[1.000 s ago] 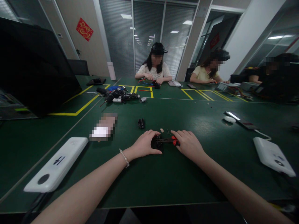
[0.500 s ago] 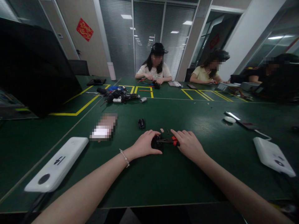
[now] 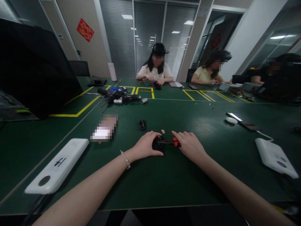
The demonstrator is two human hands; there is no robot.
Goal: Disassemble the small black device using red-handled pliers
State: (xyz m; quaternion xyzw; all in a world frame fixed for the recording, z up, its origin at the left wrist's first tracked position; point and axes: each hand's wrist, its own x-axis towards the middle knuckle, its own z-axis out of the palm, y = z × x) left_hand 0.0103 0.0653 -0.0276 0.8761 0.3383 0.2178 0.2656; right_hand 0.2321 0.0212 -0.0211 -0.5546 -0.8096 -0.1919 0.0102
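My left hand point(image 3: 149, 144) curls its thumb and fingers around a small black part point(image 3: 156, 145) on the green table; the part's kind is not clear. In my right hand point(image 3: 190, 144) is a pair of needle-nose pliers point(image 3: 169, 142) with red handles, lying almost level. The tips of the pliers reach the black part; what they grip, if anything, is too small to make out. Just beyond my hands lie a small pale piece point(image 3: 163, 131) and a few thin dark bits point(image 3: 169, 133). A black component point(image 3: 142, 124) sits farther off, up and to the left.
A white power bank point(image 3: 58, 166) lies left, below a blurred phone point(image 3: 105, 128). To the right are another white device point(image 3: 275, 157), a phone with a cable point(image 3: 246, 122) and a white disc point(image 3: 231, 120). Tools and cables point(image 3: 121, 95) are heaped farther back. Several co-workers sit across the table.
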